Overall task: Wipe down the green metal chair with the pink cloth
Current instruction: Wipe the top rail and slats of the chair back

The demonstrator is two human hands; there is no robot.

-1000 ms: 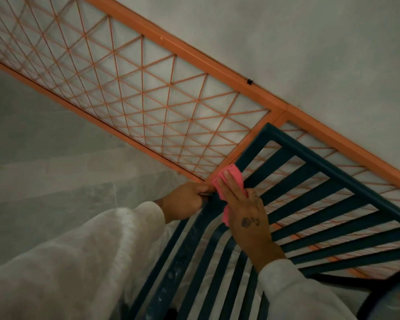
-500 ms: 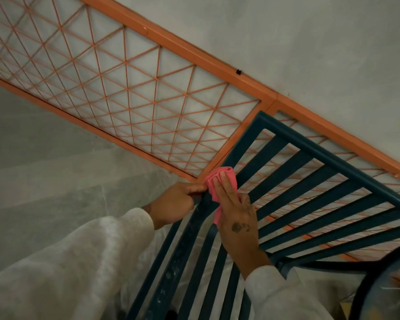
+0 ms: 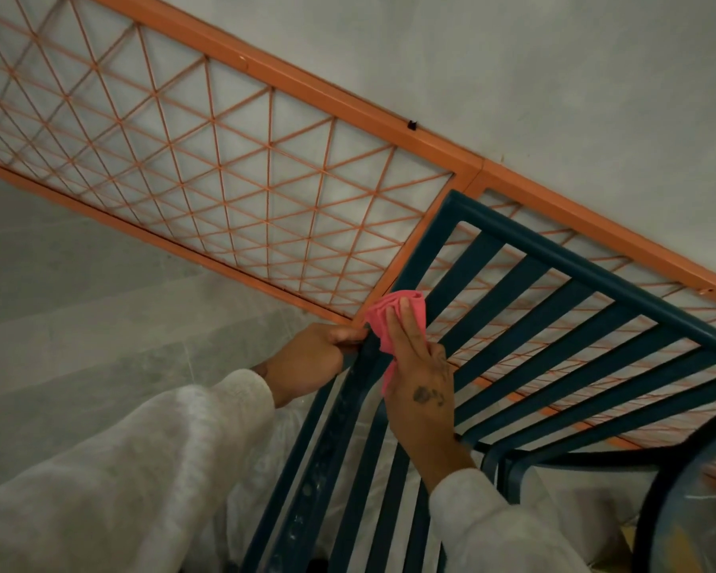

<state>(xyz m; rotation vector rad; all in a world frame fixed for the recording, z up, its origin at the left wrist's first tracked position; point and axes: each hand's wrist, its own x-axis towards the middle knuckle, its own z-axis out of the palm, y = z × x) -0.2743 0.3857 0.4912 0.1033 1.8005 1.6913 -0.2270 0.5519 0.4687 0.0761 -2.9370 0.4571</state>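
While the right hand (image 3: pixel 420 378) is reaching up over the slats of the green metal chair (image 3: pixel 554 316), its fingers (image 3: pixel 406 328) are lying straight and close together, pressing the pink cloth (image 3: pixel 389 320) flat against the chair's corner post just below the top rail. A crumpled bunch of the cloth is sticking out past the fingertips, and a narrow tail is hanging down under the palm; the thumb is hidden, so only the flat press of the fingers is showing. Just to the left, nearly touching the cloth, the left hand (image 3: pixel 311 361) is gripping the same post, with its fingers curling round the outer side and the thumb (image 3: pixel 348 335) lying on top and pointing at the cloth. White sleeves (image 3: pixel 141 469) are covering both forearms. Behind the chair, an orange lattice railing (image 3: pixel 224 179) is running diagonally in front of a pale wall (image 3: pixel 554 76), and a grey tiled floor (image 3: pixel 79 324) is showing below it on the left. At the lower right, a dark round rim (image 3: pixel 654 490) is cutting into the view, too blurred to identify.
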